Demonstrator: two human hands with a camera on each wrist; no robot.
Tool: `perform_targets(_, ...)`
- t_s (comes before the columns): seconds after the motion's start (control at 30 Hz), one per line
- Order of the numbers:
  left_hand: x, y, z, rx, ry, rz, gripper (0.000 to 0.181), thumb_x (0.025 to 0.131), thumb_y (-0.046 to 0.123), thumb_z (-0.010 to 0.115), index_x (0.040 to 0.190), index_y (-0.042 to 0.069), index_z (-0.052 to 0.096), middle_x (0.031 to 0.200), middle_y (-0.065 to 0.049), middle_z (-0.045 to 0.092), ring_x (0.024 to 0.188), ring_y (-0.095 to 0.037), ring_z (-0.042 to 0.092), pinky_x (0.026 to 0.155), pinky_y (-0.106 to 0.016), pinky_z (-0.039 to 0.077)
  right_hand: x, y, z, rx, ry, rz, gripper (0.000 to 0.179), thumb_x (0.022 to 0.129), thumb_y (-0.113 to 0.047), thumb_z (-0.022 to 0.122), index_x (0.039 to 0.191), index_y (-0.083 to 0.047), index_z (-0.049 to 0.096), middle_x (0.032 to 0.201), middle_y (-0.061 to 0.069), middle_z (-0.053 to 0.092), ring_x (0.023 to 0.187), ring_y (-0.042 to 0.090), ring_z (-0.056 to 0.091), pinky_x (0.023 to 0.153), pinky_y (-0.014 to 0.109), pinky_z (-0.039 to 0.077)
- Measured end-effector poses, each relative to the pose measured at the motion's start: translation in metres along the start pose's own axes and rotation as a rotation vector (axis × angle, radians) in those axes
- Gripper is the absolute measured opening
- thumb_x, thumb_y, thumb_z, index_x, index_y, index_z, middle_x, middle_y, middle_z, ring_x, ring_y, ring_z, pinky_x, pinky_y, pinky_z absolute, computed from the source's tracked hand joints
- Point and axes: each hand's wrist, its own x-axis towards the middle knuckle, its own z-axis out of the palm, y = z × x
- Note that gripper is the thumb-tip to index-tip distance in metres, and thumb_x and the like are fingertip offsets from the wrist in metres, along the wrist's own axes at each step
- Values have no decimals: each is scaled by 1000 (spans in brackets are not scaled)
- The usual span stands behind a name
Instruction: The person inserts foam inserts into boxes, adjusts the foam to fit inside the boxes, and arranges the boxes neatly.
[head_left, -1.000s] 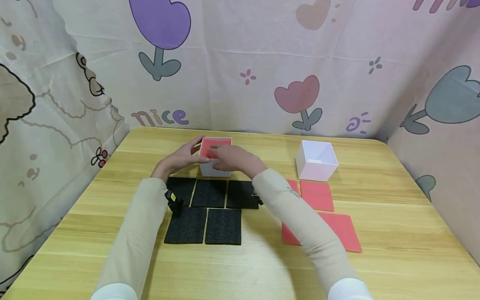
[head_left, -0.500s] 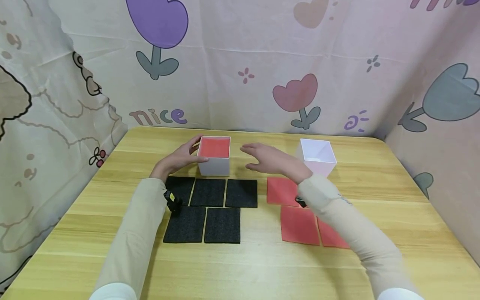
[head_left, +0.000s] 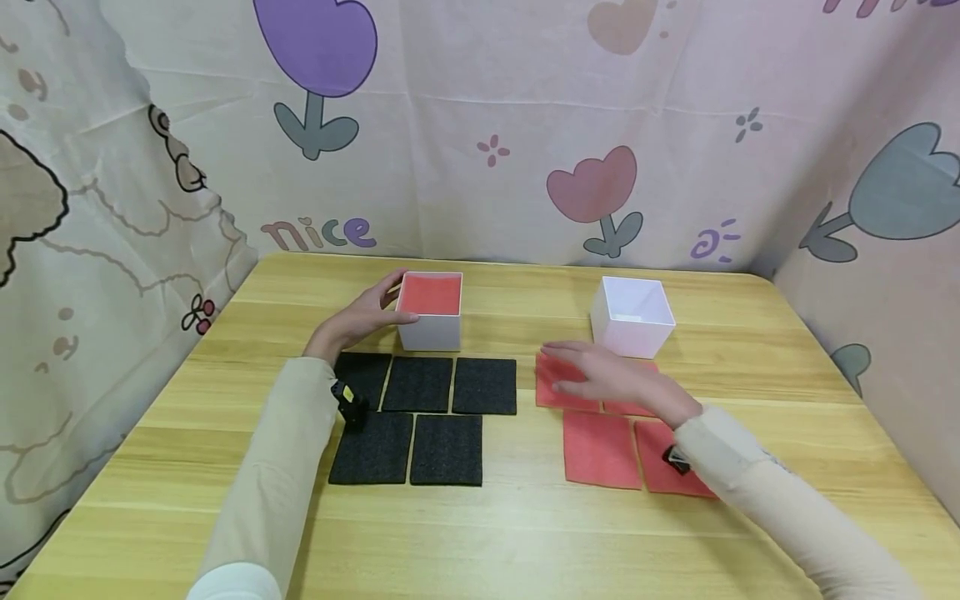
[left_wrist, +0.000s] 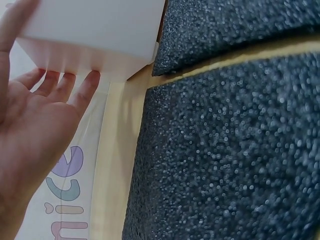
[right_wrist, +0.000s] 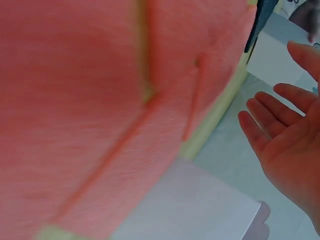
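Observation:
At the back left of the table, my left hand [head_left: 358, 321] grips a corner of a white box [head_left: 430, 333], thumb along the front face and fingers against the left side. Red felt [head_left: 430, 294] fills the inside of this box below its rim. The left wrist view shows the fingertips [left_wrist: 91, 82] against the box wall. My right hand [head_left: 607, 377] hovers with fingers spread above the red felt squares [head_left: 602, 450], holding nothing. A second white box [head_left: 633, 321] with nothing visible inside stands just behind that hand.
Several black felt squares [head_left: 446, 450] lie in two rows in front of the left box. The wooden table [head_left: 480, 533] ends at a patterned cloth backdrop [head_left: 450, 183] behind both boxes. My right sleeve [head_left: 780, 500] covers part of the front right red square.
My right hand has come out of the left box and swung right and toward me, over the red squares. The left hand stays on the box.

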Motion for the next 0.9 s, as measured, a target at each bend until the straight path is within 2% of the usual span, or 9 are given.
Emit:
perform_targets(0.2,0,-1,1,-11,15,-17,93,90,15,66,156,13,2,161,-5,4,146,-27,6,113,-48,21,-33,4,0,73,28,75,63,90,-25,69,143,0,45,147,16,41,134,35,36,103,50,38)
perform_targets(0.5,0,0,3,-21,17,-2,92,89,14,66,156,12,3,160,-6,6,145,-27,7,113,-47,22,-79,25,1,63,101,51,67,85,-26,75,139,4,48,143,17,45,131,37,38,102,55,36)
perform_targets(0.7,0,-1,1,-31,19,1,93,89,12,66,156,11,2,160,-7,6,145,-28,7,113,-47,22,-107,38,5,107,113,84,74,83,-30,78,141,2,46,141,17,48,128,38,42,99,55,39)
perform_targets(0.77,0,-1,1,-32,19,-1,93,89,12,66,156,11,1,161,-7,5,146,-28,6,113,-47,22,-116,41,6,106,121,99,74,82,-30,78,141,1,45,140,16,49,126,36,44,100,48,41)
perform_targets(0.83,0,-1,1,-33,17,-3,94,89,12,66,156,11,0,161,-7,4,146,-28,6,113,-47,22,-123,43,7,102,134,102,74,82,-31,78,141,1,46,140,15,49,126,35,45,102,35,40)
perform_targets(0.9,0,-1,2,-32,17,-5,94,89,12,66,156,12,1,161,-7,4,146,-28,6,113,-47,21,-129,45,8,100,142,101,74,82,-31,78,141,1,46,141,15,49,126,36,45,102,20,34)
